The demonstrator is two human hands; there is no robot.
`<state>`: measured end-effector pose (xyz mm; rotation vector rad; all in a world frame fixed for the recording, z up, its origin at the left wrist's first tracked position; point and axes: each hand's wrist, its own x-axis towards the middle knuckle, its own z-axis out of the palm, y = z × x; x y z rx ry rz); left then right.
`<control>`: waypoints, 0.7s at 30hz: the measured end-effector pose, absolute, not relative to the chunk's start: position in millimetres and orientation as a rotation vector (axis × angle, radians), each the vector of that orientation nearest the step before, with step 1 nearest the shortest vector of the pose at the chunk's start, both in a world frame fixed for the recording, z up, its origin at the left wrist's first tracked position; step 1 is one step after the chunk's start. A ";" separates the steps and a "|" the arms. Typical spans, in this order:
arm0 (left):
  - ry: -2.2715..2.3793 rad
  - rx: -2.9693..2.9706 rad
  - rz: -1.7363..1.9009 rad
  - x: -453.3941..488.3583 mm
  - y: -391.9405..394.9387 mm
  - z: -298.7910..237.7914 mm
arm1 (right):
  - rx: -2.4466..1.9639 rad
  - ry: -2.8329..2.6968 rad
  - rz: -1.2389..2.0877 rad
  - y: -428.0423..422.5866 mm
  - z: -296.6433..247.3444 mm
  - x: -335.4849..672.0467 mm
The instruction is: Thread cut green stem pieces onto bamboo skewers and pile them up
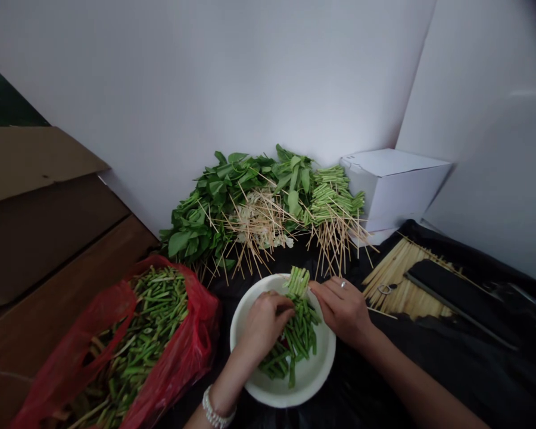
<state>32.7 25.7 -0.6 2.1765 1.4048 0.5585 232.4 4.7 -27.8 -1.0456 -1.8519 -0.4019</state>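
Note:
A white bowl (315, 381) holds cut green stems (301, 333). Over its right rim, my right hand (343, 307), with a ring on one finger, is closed at the end of a skewered row of short green stems (298, 281). Most of the skewer itself is hidden by the fingers. My left hand (265, 319) is inside the bowl, its fingers curled together just above the loose stems. What those fingers pinch, if anything, is hidden. Beyond the bowl lies a pile of finished stem skewers (335, 190), their bare stick ends pointing toward me.
A red plastic bag (201, 316) full of cut stems stands at left. Leafy green skewers (223, 185) and white pieces on sticks (259, 217) lie at the back. Beside the white box (397, 185), loose bamboo skewers (397, 280) lie under a dark phone-like slab (455, 301) on black plastic.

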 end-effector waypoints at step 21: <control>1.139 1.192 0.953 -1.4 35.8 0.6 | -0.977 -1.903 -0.336 3.7 -31.4 230.6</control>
